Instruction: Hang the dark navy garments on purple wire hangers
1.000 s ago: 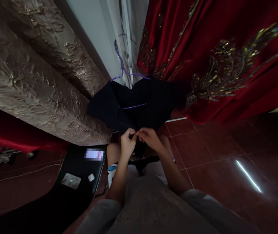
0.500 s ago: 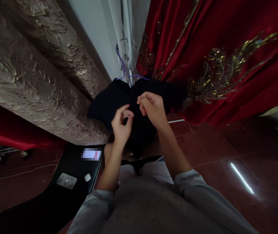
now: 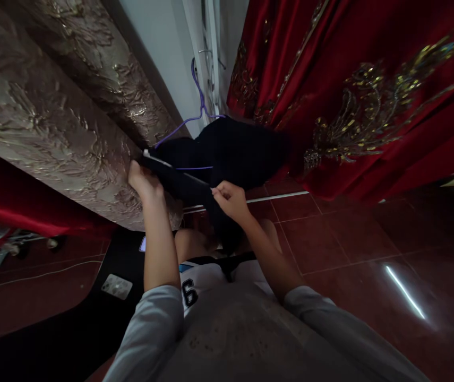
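A black or dark navy garment (image 3: 246, 148) hangs before me on a thin purple hanger (image 3: 202, 98). Its left side is drawn away from the hanger, so the hanger's lower bar shows. My left hand (image 3: 145, 183) is closed on the outer left part of the cloth; its fingertips are partly hidden. With thumb and fingers pinched, my right hand (image 3: 230, 200) grips the garment's edge near the middle. A pale strip runs along that edge between both hands, pulled fairly straight.
Left of the garment hangs a beige textured curtain (image 3: 71, 111), and red cloth with gold sequins (image 3: 290, 69) hangs right. White metal poles (image 3: 211, 32) stand behind. A phone (image 3: 117, 286) lies on a black bench (image 3: 119, 249) at lower left. Red tiles (image 3: 338, 239) cover the floor.
My hands have moved apart, the left one out to the left and the right one slightly down. Both now hold the garment, whose left side has come off the hanger's arm.
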`<state>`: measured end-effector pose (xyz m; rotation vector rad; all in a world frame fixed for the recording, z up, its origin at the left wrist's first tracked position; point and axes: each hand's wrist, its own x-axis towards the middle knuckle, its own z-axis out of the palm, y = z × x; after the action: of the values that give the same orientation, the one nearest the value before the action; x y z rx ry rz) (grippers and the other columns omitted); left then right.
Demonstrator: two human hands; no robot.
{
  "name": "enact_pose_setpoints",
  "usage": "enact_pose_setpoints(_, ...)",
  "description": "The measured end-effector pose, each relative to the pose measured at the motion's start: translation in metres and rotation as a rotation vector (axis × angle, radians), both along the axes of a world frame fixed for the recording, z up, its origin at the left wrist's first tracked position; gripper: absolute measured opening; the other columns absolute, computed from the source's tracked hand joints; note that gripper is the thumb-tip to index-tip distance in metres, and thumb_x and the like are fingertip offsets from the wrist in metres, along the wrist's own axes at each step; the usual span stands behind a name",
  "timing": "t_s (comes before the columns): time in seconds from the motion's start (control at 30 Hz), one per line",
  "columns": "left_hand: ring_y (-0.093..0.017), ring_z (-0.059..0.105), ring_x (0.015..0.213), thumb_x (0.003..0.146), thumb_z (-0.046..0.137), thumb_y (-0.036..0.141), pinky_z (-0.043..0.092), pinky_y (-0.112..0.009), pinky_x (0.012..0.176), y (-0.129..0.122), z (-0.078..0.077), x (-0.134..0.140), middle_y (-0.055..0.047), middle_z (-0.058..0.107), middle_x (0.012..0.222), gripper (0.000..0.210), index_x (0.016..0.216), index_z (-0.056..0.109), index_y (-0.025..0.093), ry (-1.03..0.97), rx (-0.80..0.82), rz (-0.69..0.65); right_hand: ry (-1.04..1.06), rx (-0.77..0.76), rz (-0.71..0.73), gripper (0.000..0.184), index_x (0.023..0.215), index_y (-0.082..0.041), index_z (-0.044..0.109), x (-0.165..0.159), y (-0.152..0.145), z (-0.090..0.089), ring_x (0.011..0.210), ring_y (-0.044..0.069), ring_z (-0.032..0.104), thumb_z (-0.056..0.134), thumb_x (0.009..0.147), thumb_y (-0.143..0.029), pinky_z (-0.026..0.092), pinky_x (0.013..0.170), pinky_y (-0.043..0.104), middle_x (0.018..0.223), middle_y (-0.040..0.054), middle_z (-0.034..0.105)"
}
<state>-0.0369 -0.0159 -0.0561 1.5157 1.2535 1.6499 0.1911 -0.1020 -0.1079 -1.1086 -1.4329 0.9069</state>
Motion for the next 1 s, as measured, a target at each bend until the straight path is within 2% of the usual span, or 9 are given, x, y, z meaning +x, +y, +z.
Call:
enact_pose_setpoints(0.13,-0.014,0.059,0.064,0.089,0.056,0.049,0.052,-0.026,0.065,-0.009,-0.064,0.014,0.0,0.053,0.06,0.034,0.073,0.051,0.02,-0.278,-0.215,0.031,0.127,-0.112,0.063,0.026,0.074,-0.021,0.054,0.006,-0.011,-0.012,0.053,0.01,0.044,0.058,0.09,-0.04,0.034,0.056,0.025,0.057,-0.0056,0.048)
enact_pose_setpoints(0.23,-0.011,0.06,0.064,0.078,0.068,0.05,0.053,-0.024,0.067,-0.037,-0.084,0.039,0.0,0.058,0.066,0.034,0.075,0.053,0.019,-0.424,-0.303,0.013,0.228,-0.176,-0.048,0.025,0.077,-0.02,0.058,0.029,-0.016,-0.026,0.059,0.012,0.05,0.06,0.089,-0.042,0.04,0.061,0.025,0.061,-0.0037,0.051)
enact_pose_setpoints(0.33,-0.013,0.066,0.078,0.075,0.077,0.05,0.056,-0.027,0.08,-0.062,-0.067,0.061,-0.001,0.065,0.082,0.037,0.087,0.06,0.02,-0.499,-0.323,-0.144,0.137,-0.131,-0.12,0.023,0.09,-0.02,0.063,0.04,-0.021,-0.037,0.08,0.015,0.059,0.067,0.087,-0.042,0.047,0.076,0.027,0.087,0.0027,0.064)
enact_pose_setpoints(0.43,-0.016,0.066,0.086,0.084,0.076,0.049,0.055,-0.029,0.087,-0.08,-0.032,0.081,-0.002,0.066,0.09,0.032,0.096,0.067,0.021,-0.274,-0.233,-0.336,0.009,-0.054,0.022,0.05,0.122,-0.02,0.06,0.029,-0.024,-0.035,0.109,0.02,0.061,0.077,0.08,-0.04,0.048,0.098,0.032,0.124,0.0094,0.065)
enact_pose_setpoints(0.57,-0.021,0.064,0.099,0.093,0.069,0.045,0.052,-0.032,0.094,-0.089,-0.005,0.091,-0.007,0.066,0.1,0.025,0.096,0.073,0.02,0.119,-0.006,-0.39,0.04,-0.06,0.19,0.039,0.125,-0.017,0.061,0.013,-0.023,-0.01,0.108,0.022,0.064,0.061,0.089,-0.034,0.05,0.099,0.035,0.117,0.0089,0.07)
enact_pose_setpoints(0.7,-0.026,0.064,0.114,0.1,0.051,0.057,0.047,-0.039,0.108,-0.086,-0.024,0.071,-0.01,0.069,0.114,0.043,0.114,0.072,0.021,0.167,-0.07,-0.529,0.016,-0.031,0.344,0.02,0.095,-0.019,0.07,0.024,-0.005,0.031,0.088,0.02,0.065,0.057,0.084,-0.029,0.053,0.087,0.035,0.092,0.0031,0.071)
enact_pose_setpoints(0.8,-0.025,0.07,0.092,0.096,0.06,0.052,0.055,-0.037,0.094,-0.09,-0.046,0.057,-0.007,0.073,0.096,0.034,0.103,0.074,0.021,0.408,-0.231,-0.709,0.012,0.101,0.253,0.017,0.09,-0.021,0.069,0.029,0.028,0.048,0.093,0.021,0.066,0.055,0.081,-0.025,0.052,0.092,0.036,0.092,0.0033,0.071)
enact_pose_setpoints(0.9,-0.025,0.071,0.086,0.093,0.066,0.04,0.057,-0.035,0.085,-0.1,-0.052,0.048,-0.007,0.076,0.094,0.024,0.104,0.074,0.02,0.563,-0.245,-0.698,0.059,0.176,0.023,0.031,0.109,-0.022,0.068,0.021,0.068,0.038,0.119,0.023,0.061,0.054,0.081,-0.024,0.044,0.11,0.04,0.12,0.0087,0.069)
enact_pose_setpoints(1.0,-0.026,0.073,0.096,0.094,0.065,0.038,0.056,-0.034,0.09,-0.108,-0.048,0.038,-0.007,0.077,0.105,0.028,0.116,0.073,0.022,0.537,-0.285,-0.699,0.04,0.107,-0.022,0.024,0.102,-0.019,0.067,0.021,0.09,0.019,0.108,0.024,0.064,0.059,0.084,-0.034,0.046,0.106,0.04,0.108,0.011,0.07)
